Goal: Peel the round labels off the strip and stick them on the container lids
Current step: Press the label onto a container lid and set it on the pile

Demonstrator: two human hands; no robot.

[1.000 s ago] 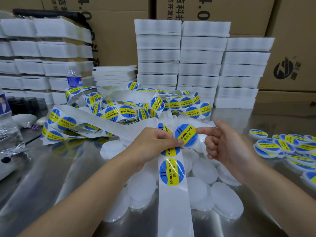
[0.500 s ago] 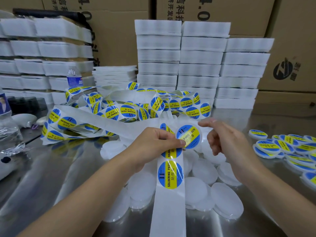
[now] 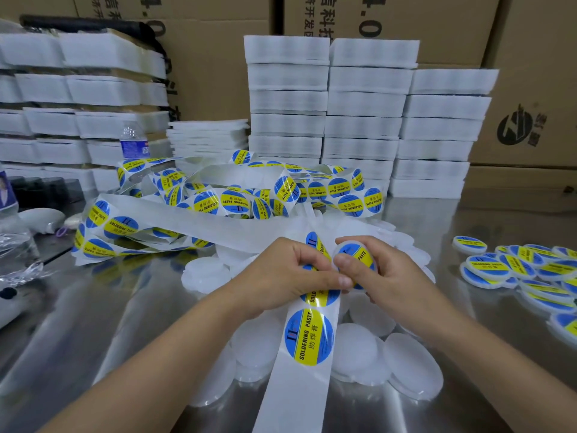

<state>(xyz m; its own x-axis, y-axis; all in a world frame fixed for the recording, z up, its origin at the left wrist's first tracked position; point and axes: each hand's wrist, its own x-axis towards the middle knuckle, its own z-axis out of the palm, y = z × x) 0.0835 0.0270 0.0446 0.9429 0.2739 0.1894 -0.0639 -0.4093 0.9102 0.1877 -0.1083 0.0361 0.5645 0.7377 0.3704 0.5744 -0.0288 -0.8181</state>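
A long white backing strip runs from the bottom centre up into my left hand, which grips it. A round blue and yellow label sits on the strip below that hand. My right hand holds a white round lid with a blue and yellow label on its top. My right thumb lies on that label, and my left thumb touches the lid's lower edge. Several bare white lids lie heaped under and around my hands.
A tangle of label strip covers the steel table behind my hands. Several labelled lids lie at the right. Stacks of white foam trays, cardboard boxes and a water bottle stand at the back. A second bottle stands at left.
The peeled label, held up by my left fingers before, now lies on a lid in my right hand. My right hand came in from open and closed round that lid.
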